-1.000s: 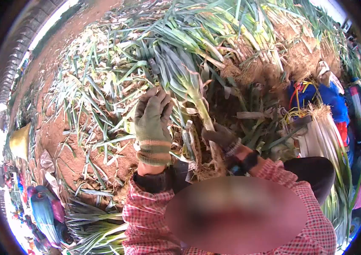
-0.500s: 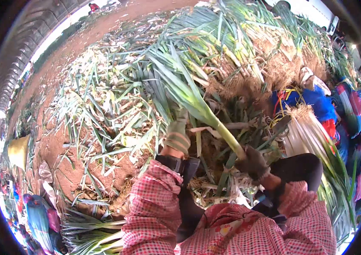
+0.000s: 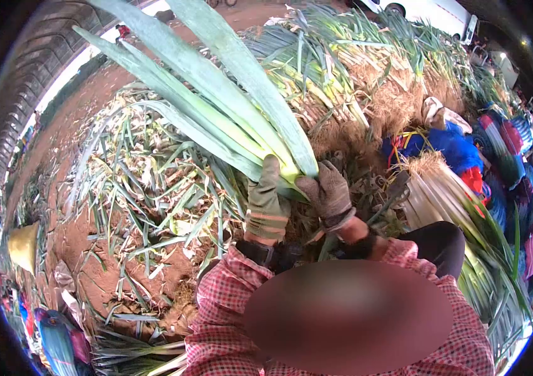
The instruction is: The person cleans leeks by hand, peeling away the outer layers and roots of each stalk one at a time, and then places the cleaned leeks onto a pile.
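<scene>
A large leek [image 3: 250, 75] is raised in front of me, its broad green leaves fanning up and to the left. My left hand [image 3: 267, 203], in a greenish glove with a striped cuff, is closed around it where the leaves meet the stalk. Beside it, my right hand [image 3: 329, 195], in a grey-brown glove, pinches the base of an outer leaf on the right side. The lower stalk and roots are hidden behind my hands and sleeves.
Leaf trimmings [image 3: 153, 163] cover the ground at left. Rooted leeks [image 3: 366, 88] are heaped at the back. A bundle of pale-stalked leeks [image 3: 442, 194] lies by my right knee, near blue plastic [image 3: 457, 150]. A yellow container [image 3: 24, 247] stands far left.
The leek has come up closer to me, leaves pointing up and left. My right hand has moved from its root end up to the leaf base, and my left hand now grips it there.
</scene>
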